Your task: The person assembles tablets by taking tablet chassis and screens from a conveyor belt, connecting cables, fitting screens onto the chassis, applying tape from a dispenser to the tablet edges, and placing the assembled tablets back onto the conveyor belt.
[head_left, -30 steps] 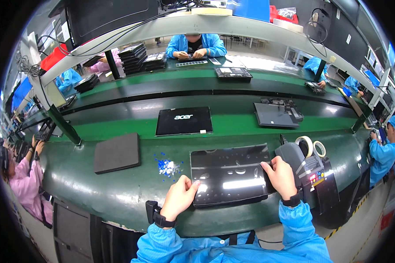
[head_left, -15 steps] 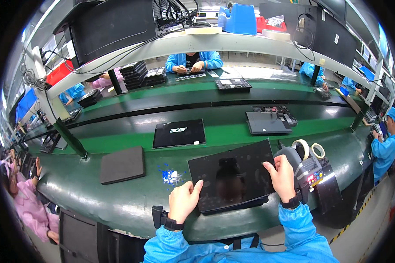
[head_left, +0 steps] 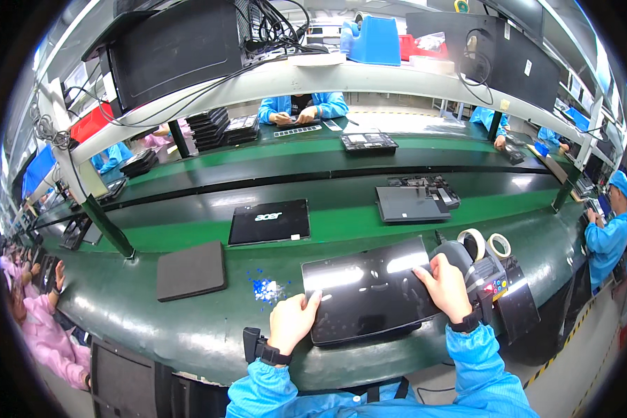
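Observation:
A glossy black laptop screen panel (head_left: 369,296) is held tilted between my two hands, with bright light streaks reflected across it. My left hand (head_left: 292,322) is closed on its left edge, the thumb on the front face. On the right edge, my right hand (head_left: 447,287) grips it, thumb also in front; the other fingers are hidden behind. Under the panel's near edge shows a dark flat thing (head_left: 400,331), mostly covered. Small blue and white scraps (head_left: 267,290) lie on the green bench beyond my left hand.
Right of the panel stands a grey tape dispenser (head_left: 493,279) with two tape rolls (head_left: 499,245) behind. A dark foam pad (head_left: 191,272) lies at left. Farther back are a black panel (head_left: 270,226) and a grey laptop part (head_left: 412,205). A shelf beam (head_left: 299,82) spans overhead; co-workers sit around.
The panel has tilted in my hands, its far edge now lower in view, and light streaks show on its face. The black panel and grey laptop part farther back have shifted slightly left.

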Motion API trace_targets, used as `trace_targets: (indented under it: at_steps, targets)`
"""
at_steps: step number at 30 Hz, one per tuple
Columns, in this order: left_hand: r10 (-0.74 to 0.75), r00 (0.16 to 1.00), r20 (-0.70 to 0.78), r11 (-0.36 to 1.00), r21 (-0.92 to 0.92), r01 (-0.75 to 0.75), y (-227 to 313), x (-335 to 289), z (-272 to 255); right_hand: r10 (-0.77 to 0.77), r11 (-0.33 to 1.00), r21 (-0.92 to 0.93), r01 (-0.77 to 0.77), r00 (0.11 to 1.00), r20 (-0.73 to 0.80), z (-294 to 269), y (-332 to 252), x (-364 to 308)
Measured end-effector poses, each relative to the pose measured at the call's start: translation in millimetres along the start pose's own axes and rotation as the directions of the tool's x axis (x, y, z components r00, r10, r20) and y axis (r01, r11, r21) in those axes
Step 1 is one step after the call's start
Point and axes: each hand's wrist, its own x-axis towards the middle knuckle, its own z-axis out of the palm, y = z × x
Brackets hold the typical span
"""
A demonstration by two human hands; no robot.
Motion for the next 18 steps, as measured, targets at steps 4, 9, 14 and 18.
trace_targets:
  at_steps: [4, 9, 14, 18]
  targets:
    - [-0.011, 0.997, 0.076, 0.998, -0.067, 0.016, -11.3, 3.6, -1.5, 0.035, 0.971, 0.233, -0.043, 0.999, 0.039, -8.9, -0.1, 4.2]
    - [0.076, 0.995, 0.065, 0.927, -0.372, -0.046, -27.0, 8.3, 9.6, 0.109, 0.850, 0.489, -0.194, 0.974, 0.197, -11.2, 25.5, 11.1]
    - [-0.008, 0.997, -0.077, 0.947, -0.321, -0.017, -11.3, 3.8, -4.9, 0.219, 0.695, 0.650, -0.306, 0.952, 0.214, -17.5, 42.2, 6.4]
    - [0.083, 0.956, -0.282, 0.800, -0.554, -0.233, -4.6, 4.6, -4.4, 0.105, 0.568, 0.811, -0.137, 0.990, 0.094, -34.6, 16.7, -7.1]
